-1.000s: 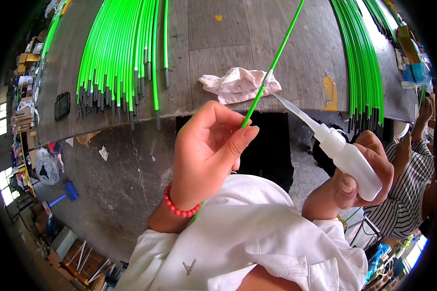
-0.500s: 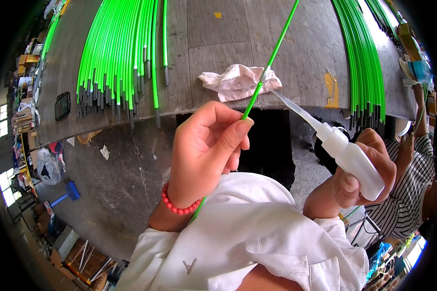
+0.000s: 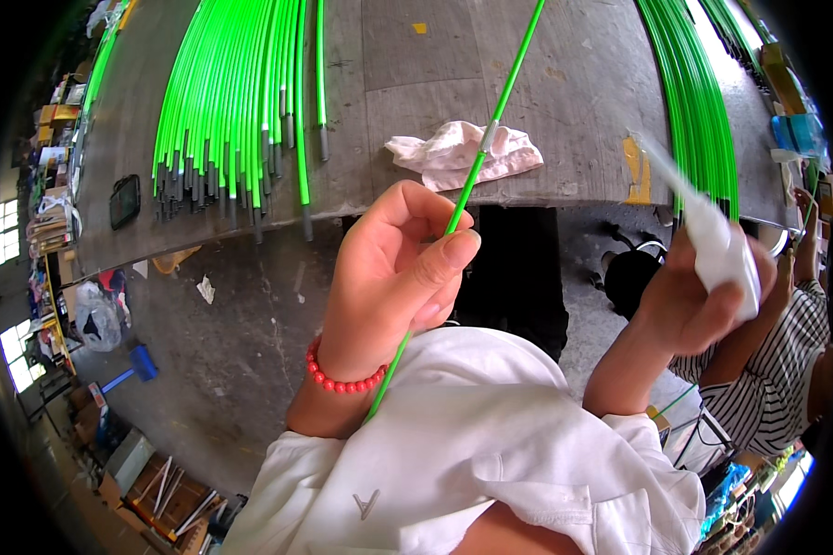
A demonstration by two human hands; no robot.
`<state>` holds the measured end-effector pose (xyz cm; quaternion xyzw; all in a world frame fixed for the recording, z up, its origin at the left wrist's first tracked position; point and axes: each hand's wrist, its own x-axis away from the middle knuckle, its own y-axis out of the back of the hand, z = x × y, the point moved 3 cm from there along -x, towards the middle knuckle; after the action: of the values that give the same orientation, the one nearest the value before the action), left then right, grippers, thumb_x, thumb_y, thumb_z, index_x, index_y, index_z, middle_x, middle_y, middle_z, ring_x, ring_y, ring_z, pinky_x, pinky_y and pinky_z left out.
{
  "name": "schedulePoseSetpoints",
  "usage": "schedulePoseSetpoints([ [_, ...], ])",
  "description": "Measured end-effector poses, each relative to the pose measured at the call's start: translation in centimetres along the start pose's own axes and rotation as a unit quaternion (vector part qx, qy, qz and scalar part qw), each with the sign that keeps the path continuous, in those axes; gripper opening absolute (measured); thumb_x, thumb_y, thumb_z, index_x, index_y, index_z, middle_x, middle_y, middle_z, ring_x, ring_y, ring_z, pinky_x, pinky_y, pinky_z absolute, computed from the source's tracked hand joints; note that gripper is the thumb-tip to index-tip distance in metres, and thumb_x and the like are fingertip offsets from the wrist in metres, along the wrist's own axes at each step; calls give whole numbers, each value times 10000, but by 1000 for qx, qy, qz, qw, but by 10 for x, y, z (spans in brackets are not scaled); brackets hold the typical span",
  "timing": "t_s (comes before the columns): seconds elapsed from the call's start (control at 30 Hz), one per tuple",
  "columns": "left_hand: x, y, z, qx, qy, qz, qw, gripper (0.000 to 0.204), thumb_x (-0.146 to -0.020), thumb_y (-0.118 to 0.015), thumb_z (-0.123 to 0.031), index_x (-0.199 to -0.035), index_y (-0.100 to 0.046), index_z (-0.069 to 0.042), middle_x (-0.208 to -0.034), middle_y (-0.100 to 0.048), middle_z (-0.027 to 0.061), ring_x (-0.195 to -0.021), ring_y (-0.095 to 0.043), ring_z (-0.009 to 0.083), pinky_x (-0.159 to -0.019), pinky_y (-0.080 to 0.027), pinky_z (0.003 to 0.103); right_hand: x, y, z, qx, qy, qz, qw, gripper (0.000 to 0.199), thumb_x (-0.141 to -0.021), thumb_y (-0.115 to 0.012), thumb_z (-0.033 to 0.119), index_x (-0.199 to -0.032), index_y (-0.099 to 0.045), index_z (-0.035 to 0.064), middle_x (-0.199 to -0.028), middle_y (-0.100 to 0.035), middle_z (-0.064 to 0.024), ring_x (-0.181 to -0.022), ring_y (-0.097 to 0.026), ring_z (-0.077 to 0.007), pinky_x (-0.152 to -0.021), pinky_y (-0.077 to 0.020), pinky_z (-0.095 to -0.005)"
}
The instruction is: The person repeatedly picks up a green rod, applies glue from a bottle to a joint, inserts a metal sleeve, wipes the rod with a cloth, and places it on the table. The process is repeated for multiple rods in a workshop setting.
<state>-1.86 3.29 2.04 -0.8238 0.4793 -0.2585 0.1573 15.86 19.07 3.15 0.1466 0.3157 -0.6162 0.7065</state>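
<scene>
My left hand (image 3: 393, 277) pinches a thin bright green rod (image 3: 500, 102) between thumb and fingers; the rod runs up over the table and down past my wrist, which wears a red bead bracelet (image 3: 342, 379). A short grey sleeve sits on the rod just above the table edge. My right hand (image 3: 690, 296) grips a white squeeze bottle (image 3: 717, 245) with a long pale nozzle pointing up and left, well apart from the rod.
A grey table (image 3: 574, 83) carries a bundle of green rods (image 3: 236, 102) at left, more green rods (image 3: 694, 102) at right, and a crumpled pink-white rag (image 3: 453, 153). A person in a striped shirt (image 3: 787, 342) stands at right. Concrete floor with clutter lies below left.
My right hand has pulled the bottle away to the right and upward, so its nozzle no longer touches the rod. My left hand keeps hold of the rod.
</scene>
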Motion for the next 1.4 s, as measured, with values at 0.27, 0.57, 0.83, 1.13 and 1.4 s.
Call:
schedulePoseSetpoints([
  [0.27,0,5,0,59,32,48,997,166,-915,-526,-175,-895,-474,-18,-708,-489,20,-386,-271,1,-327,-208,162,-3,-17,-72,20,-172,143,974,266,-857,-559,50,-1106,-475,14,-969,-628,-152,-935,-597,-210,-821,-452,-330],
  [0.57,3,2,10,87,42,78,992,109,-910,-529,-125,-900,-492,-24,-672,-497,-4,-402,-266,-3,-348,-202,166,10,-10,-115,71,-224,156,959,247,-850,-560,12,-1090,-499,3,-1032,-598,-92,-953,-551,-149,-858,-425,-276],
  [0.83,4,-10,16,85,69,106,988,143,-917,-533,-156,-900,-533,-13,-666,-509,4,-439,-281,2,-366,-190,170,9,-17,-10,-23,-118,169,978,264,-863,-525,173,-949,-632,-52,-989,-572,-87,-802,-488,-116,-706,-375,-215],
  [1.13,12,-19,15,73,83,114,987,151,-912,-538,-151,-898,-526,-1,-652,-505,13,-443,-289,9,-377,-201,173,18,-66,-3,-294,-378,264,837,240,-858,-581,193,-990,-619,-4,-889,-559,-73,-761,-415,-110,-686,-334,-245],
  [1.4,13,-20,17,66,97,135,984,216,-908,-541,-204,-849,-463,-12,-647,-473,24,-414,-274,8,-346,-176,173,22,-68,-6,-324,-345,287,833,203,-847,-599,196,-883,-605,-4,-846,-515,-51,-779,-421,-117,-684,-313,-239],
])
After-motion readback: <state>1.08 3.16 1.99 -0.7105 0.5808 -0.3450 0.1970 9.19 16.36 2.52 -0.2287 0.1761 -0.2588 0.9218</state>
